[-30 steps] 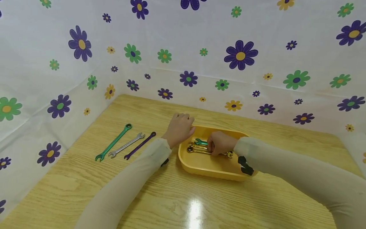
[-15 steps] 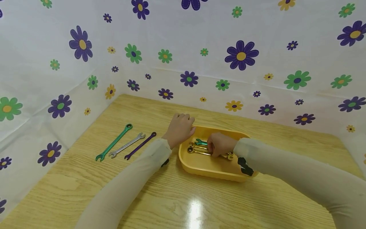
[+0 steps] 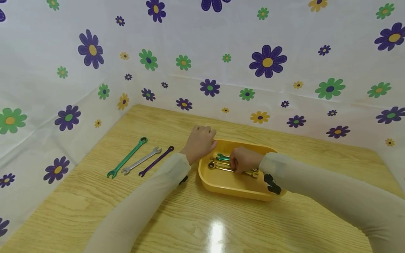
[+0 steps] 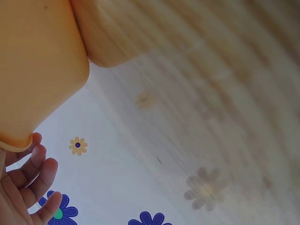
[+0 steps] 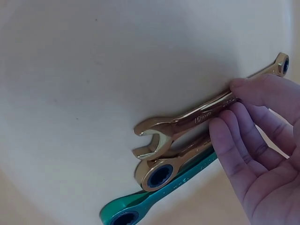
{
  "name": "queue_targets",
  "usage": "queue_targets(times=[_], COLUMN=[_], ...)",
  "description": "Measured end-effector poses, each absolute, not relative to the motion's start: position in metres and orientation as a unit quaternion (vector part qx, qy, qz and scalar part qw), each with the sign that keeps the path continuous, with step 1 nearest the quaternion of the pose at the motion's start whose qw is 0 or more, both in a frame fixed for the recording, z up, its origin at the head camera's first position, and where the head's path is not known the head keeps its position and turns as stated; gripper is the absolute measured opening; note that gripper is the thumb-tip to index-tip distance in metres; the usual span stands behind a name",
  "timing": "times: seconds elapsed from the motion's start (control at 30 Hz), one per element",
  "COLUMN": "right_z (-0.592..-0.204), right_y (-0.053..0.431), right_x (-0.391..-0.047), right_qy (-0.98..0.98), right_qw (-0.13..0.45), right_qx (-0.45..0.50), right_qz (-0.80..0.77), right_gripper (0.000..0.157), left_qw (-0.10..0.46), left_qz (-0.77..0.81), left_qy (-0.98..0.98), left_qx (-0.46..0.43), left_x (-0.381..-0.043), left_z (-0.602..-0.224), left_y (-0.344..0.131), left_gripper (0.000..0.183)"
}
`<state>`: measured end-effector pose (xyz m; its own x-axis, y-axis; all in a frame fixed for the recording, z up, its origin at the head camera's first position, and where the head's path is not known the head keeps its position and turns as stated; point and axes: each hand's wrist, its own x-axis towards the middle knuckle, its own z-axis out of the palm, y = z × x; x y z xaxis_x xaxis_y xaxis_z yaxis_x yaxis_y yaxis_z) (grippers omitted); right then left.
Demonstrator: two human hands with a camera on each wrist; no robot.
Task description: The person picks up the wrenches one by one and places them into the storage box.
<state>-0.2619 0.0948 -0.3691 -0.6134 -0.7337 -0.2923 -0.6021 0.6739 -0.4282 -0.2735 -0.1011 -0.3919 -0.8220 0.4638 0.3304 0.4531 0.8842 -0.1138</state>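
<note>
My right hand (image 3: 245, 159) reaches into a yellow tray (image 3: 234, 195). In the right wrist view its thumb and fingers pinch the nearer gold combination wrench (image 5: 197, 117). Against that wrench lies a second gold wrench (image 5: 159, 176), its ratchet ring showing, and beyond it a green wrench (image 5: 136, 201). Parts of all three are hidden behind the fingers. My left hand (image 3: 200, 142) holds the tray's back-left corner, thumb over the rim and fingers outside. The left wrist view shows those fingers (image 4: 40, 173) loosely bent beside the tray wall; the thumb is hidden there.
Left of the tray, on the wooden table (image 3: 177, 218), lie a green wrench (image 3: 128, 157), a silver wrench (image 3: 141, 161) and a purple wrench (image 3: 156, 162), side by side. Flower-printed white sheeting (image 3: 190, 42) stands behind and at the left.
The nearer gold wrench's open end has shifted slightly within the tray as my right hand pinches it. My left hand stays at the rim.
</note>
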Motion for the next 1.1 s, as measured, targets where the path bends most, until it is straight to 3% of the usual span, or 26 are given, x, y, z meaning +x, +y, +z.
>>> queue_targets(times=[0.63, 1.1], right_z=[-0.359, -0.311], right_y=[0.110, 0.126], right_x=[-0.269, -0.252], right_qy=[0.878, 0.887], right_qw=[0.191, 0.171], right_qx=[-0.397, -0.357], right_qz=[-0.188, -0.240], right_gripper=[0.007, 0.004], left_qw=[0.172, 0.182], left_qz=[0.010, -0.001], left_qy=[-0.956, -0.951], left_qx=[-0.239, -0.248], left_x=[-0.273, -0.274], left_z=[-0.391, -0.393], left_y=[-0.099, -0.101], left_gripper=[0.025, 0.023])
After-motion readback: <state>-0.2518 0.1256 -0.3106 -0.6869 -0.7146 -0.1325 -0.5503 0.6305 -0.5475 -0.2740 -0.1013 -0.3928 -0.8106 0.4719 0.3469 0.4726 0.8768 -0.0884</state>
